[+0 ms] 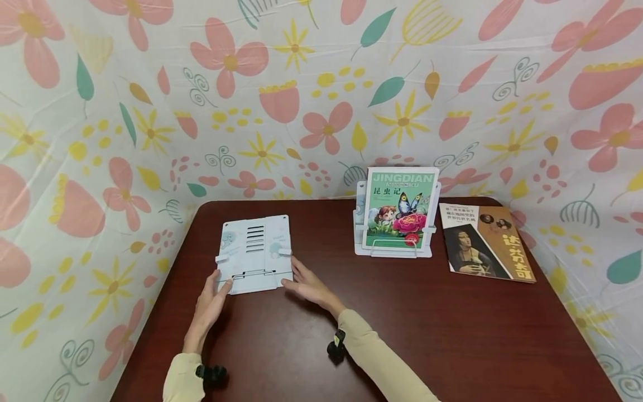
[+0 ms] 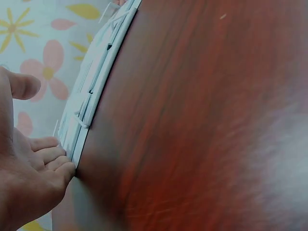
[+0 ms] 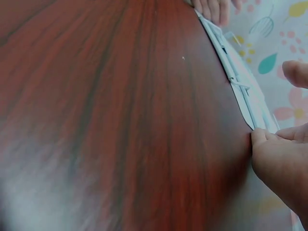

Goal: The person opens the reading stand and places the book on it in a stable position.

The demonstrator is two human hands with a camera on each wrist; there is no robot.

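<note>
A pale blue folding book stand (image 1: 258, 240) lies flat on the table at the left. It has slots down its middle, a small side clip at each edge and wire page holders at the front. My left hand (image 1: 208, 304) touches its left edge; in the left wrist view the fingers (image 2: 55, 156) meet the edge and the thumb is raised away. At the opposite edge is my right hand (image 1: 313, 287), its fingertips (image 3: 260, 137) against the stand's side and its thumb lifted. Neither hand wraps around the stand. The far fingertips are partly hidden.
A second stand (image 1: 359, 245) stands upright at the back, bearing a green and white children's book (image 1: 397, 215). To its right, a brown book (image 1: 507, 245) with a portrait cover lies on the dark red table (image 1: 402, 335). Flower-patterned cloth (image 1: 326, 84) rises behind the table.
</note>
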